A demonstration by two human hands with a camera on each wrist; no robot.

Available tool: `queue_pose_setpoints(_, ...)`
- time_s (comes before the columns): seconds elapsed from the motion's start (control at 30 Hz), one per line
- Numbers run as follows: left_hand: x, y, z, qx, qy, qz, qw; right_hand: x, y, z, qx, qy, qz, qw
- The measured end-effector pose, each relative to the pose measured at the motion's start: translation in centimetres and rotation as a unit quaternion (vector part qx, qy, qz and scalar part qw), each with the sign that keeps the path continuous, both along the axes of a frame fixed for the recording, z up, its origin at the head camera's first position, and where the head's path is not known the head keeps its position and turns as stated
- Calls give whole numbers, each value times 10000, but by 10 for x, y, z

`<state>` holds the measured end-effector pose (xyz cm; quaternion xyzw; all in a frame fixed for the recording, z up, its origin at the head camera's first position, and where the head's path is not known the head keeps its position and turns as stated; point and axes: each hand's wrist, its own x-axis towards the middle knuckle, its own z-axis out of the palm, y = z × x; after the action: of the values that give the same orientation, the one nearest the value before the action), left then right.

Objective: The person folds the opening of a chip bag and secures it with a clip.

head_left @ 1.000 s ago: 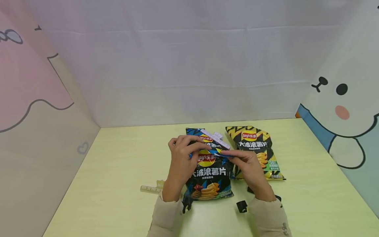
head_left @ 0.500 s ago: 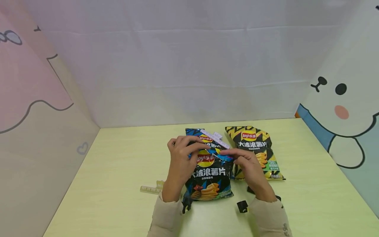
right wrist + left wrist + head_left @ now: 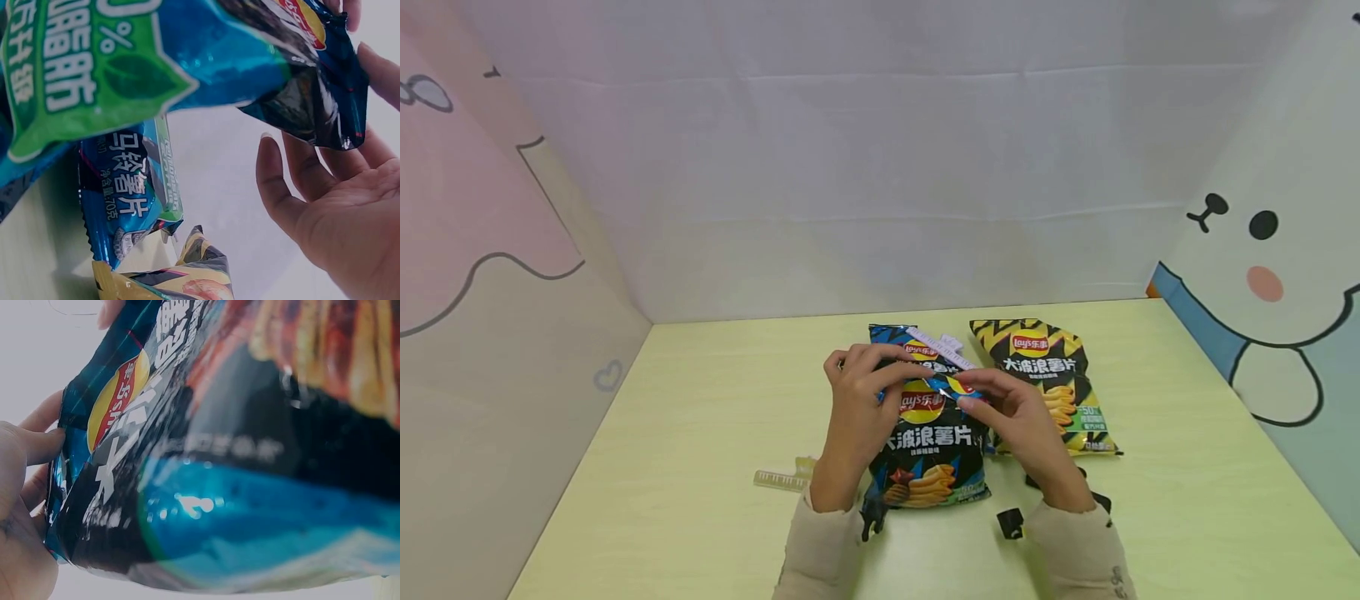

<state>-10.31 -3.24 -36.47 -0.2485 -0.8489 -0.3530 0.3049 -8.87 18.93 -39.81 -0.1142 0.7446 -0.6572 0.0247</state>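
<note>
A black and blue potato chip bag stands in front of me. Its top edge looks folded over, with a strip of blue and yellow showing. My left hand grips the left part of that top; in the left wrist view the thumb presses on the bag's edge. At the right part of the fold, my right hand pinches the bag between thumb and fingers. In the right wrist view the thumb lies against the bag's top and the other fingers curl behind it.
Behind it lies another blue chip bag with a purple ruler-shaped clip across it. A yellow chip bag lies to the right, a pale yellow ruler clip to the left. Small black items, one a square piece, lie near the sleeves.
My right hand has shifted slightly left along the bag's top, its straight index finger now bent and its thumb brought up onto the fold. The left hand keeps its place.
</note>
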Motion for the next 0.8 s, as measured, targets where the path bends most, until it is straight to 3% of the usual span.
queue_pose_setpoints(0.6, -1, -1, 0, 142, 164, -216, 9995, 1, -3, 2, -80, -124, -268, 9995)
queue_pose_setpoints(0.8, 0, 0, 0, 96, 120, -74, 9999, 1, -2, 1, -189, 15, -248, 9995)
